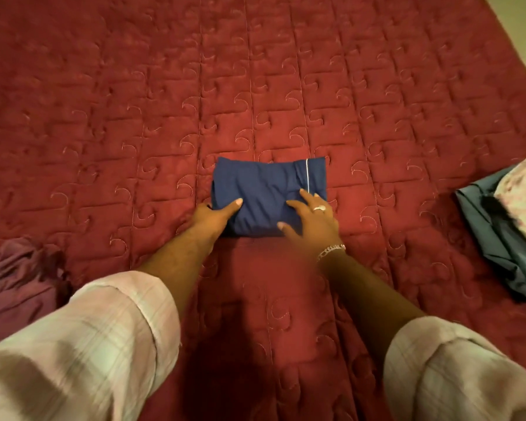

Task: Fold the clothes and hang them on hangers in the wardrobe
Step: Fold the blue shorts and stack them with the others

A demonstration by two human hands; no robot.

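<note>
At centre of the red quilted bedspread [255, 86], I log one folded navy garment [264, 189], a compact rectangle with a single thin white stripe near its 3 o'clock edge.

Hands, two counted:
- left hand [216, 215]: at the garment's 8 o'clock corner, thumb lying on top of the cloth, the other fingers hidden past the edge; I cannot tell whether they curl under it.
- right hand [312, 218]: at the garment's 5 o'clock corner, fingers spread and fairly straight, resting flat on the cloth. One ring on a finger, one silver bracelet [331, 250] at the wrist.

Sleeves, two counted: both pale pink checked, rolled up on the forearms, at 7 and 5 o'clock of my view.

Other cloth on the bedspread, three items counted:
- one crumpled mauve garment [22, 278] at 9 o'clock of the view, well apart from the navy one.
- one teal garment [498, 238] at 3 o'clock, loosely folded.
- one pink floral piece [523, 192] lying on the teal garment, cut off by the frame edge.

A strip of pale floor shows at 1 o'clock, beyond the bedspread's corner.
</note>
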